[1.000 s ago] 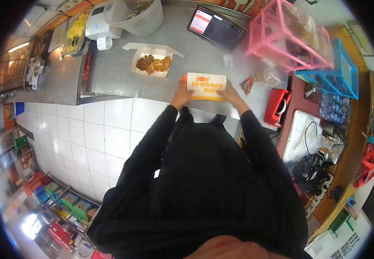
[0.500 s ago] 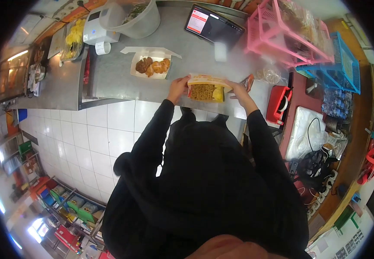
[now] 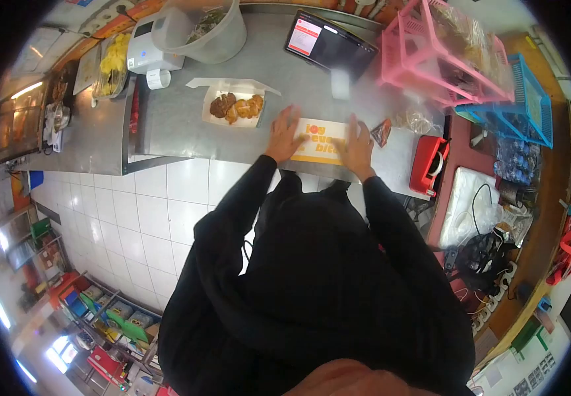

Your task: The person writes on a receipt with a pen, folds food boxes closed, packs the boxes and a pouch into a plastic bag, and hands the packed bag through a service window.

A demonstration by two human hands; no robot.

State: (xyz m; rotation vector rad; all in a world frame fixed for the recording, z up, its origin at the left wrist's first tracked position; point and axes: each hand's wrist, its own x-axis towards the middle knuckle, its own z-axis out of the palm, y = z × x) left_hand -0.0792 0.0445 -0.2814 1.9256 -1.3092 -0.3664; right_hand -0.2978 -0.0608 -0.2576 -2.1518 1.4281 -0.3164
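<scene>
A food box (image 3: 319,140) with a closed white and yellow printed lid lies at the counter's front edge. My left hand (image 3: 285,136) is at its left side, fingers spread and touching the box. On the right side my right hand (image 3: 358,149) rests against the lid with its fingers apart. Neither hand is wrapped round anything. Left of them, an open white box (image 3: 234,103) holds browned pieces of food (image 3: 242,107). A small dark red packet (image 3: 381,132) lies just right of my right hand.
A tablet (image 3: 329,45) and a clear tub (image 3: 209,33) stand at the counter's back, beside a white printer (image 3: 150,46). Pink baskets (image 3: 424,56), a blue basket (image 3: 519,99) and a red tape dispenser (image 3: 429,165) are on the right.
The box of noodles and yellow food was open; its lid is now down over them. Both hands have moved from the lid's raised edge onto the box's sides and top.
</scene>
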